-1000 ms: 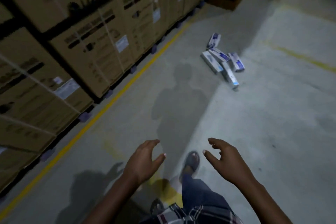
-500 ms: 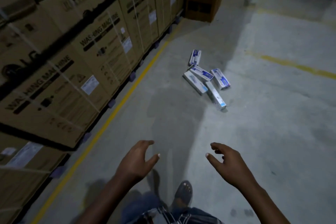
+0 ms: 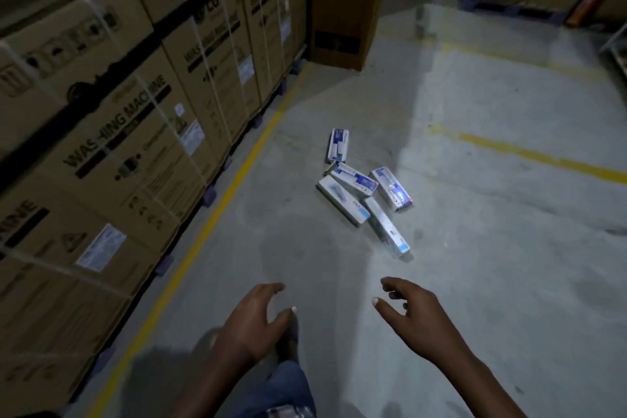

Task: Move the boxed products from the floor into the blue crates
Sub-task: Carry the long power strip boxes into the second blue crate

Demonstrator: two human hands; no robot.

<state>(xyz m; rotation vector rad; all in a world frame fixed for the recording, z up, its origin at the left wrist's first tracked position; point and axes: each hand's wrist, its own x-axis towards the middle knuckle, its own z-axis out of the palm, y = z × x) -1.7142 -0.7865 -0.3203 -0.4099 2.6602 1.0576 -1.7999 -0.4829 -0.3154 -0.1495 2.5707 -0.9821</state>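
Several small white-and-blue product boxes [image 3: 364, 192] lie in a loose pile on the grey concrete floor [image 3: 492, 248], ahead of me near the middle of the view. One box [image 3: 338, 145] lies a little apart at the far side. My left hand [image 3: 256, 319] and my right hand [image 3: 412, 310] are held out in front of me, short of the boxes, fingers relaxed and holding nothing. No blue crate is in view.
Tall stacks of strapped cardboard washing-machine cartons [image 3: 129, 132] line the left side behind a yellow floor line [image 3: 217, 214]. A tall brown carton [image 3: 346, 3] stands at the far end. Another yellow line [image 3: 529, 154] crosses the floor on the right.
I have walked forward: the pile of boxes is closer and lower in view. Both hands stay out in front, empty.
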